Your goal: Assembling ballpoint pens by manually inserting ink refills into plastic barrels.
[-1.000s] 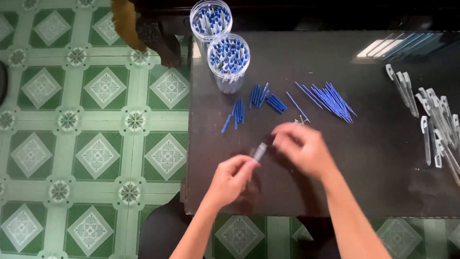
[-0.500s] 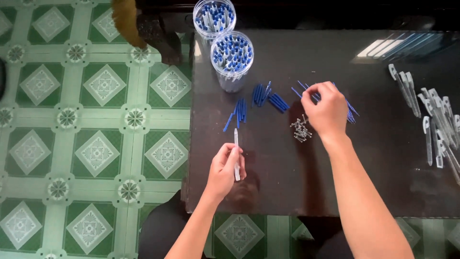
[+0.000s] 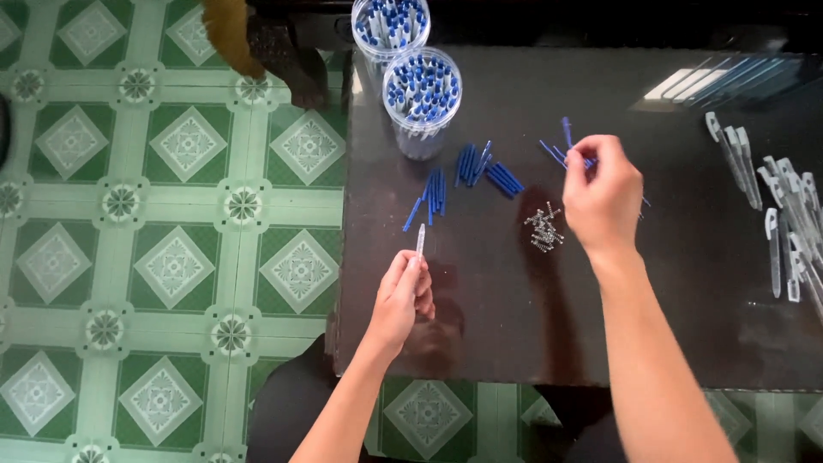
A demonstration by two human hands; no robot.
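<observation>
Left hand (image 3: 403, 296) pinching clear pen barrel (image 3: 420, 240), right hand (image 3: 603, 195) pinching blue refill (image 3: 567, 135)

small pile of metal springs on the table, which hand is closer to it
Right. The right hand hovers just to the right of the springs, pinching thin blue refills. The left hand is farther off to the lower left, holding a clear pen barrel.
</observation>
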